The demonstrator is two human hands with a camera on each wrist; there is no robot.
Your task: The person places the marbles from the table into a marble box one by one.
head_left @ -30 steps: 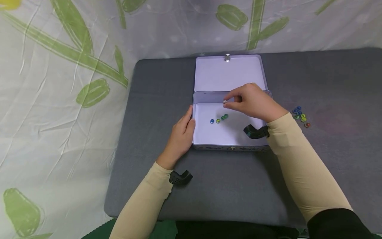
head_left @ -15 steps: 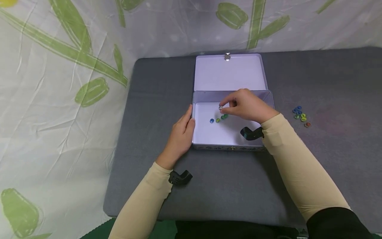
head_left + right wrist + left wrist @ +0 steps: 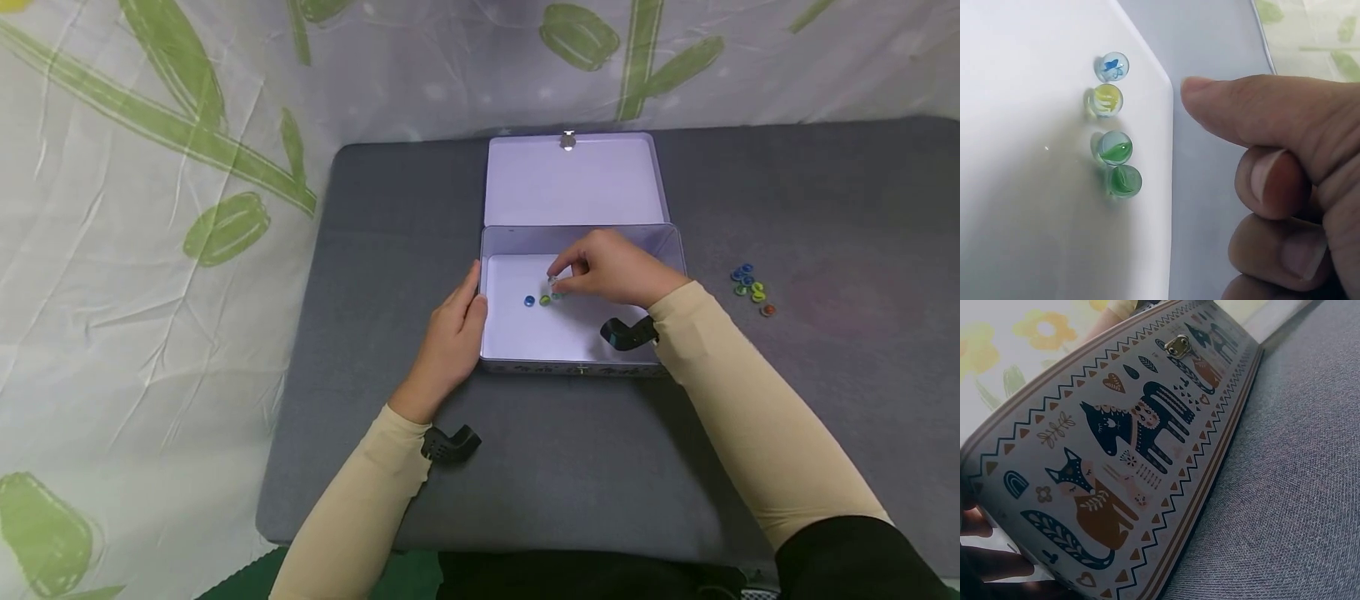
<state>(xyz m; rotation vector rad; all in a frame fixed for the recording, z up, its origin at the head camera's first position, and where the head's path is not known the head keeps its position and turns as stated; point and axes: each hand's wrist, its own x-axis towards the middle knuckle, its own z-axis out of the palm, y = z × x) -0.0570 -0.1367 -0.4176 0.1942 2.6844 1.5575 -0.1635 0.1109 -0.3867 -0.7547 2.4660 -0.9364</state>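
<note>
A shallow metal tin [image 3: 517,342] with a white inside stands with its lid laid back. My left hand [image 3: 448,333] lies along the tin's left wall, fingers straight; in the left wrist view its fingers [image 3: 997,562] show at the corner of the animal-patterned side. Inside the tin my right hand [image 3: 607,271] pinches a clear marble [image 3: 552,282] between thumb and fingertips, low over the floor. Beside it lie a blue marble [image 3: 1114,66], a yellow marble [image 3: 1108,100] and two green marbles [image 3: 1115,147], in a row. The pinched marble is hidden in the right wrist view.
Several more marbles, blue [image 3: 742,273], yellow-green [image 3: 757,292] and a reddish one [image 3: 767,310], lie on the grey table [image 3: 390,250] right of the tin. The upright lid [image 3: 573,179] with its clasp is behind. A patterned curtain [image 3: 150,333] borders the table.
My right hand has come down and slightly left into the tin with the clear marble, beside the green ones. The left hand keeps its place at the tin's side.
</note>
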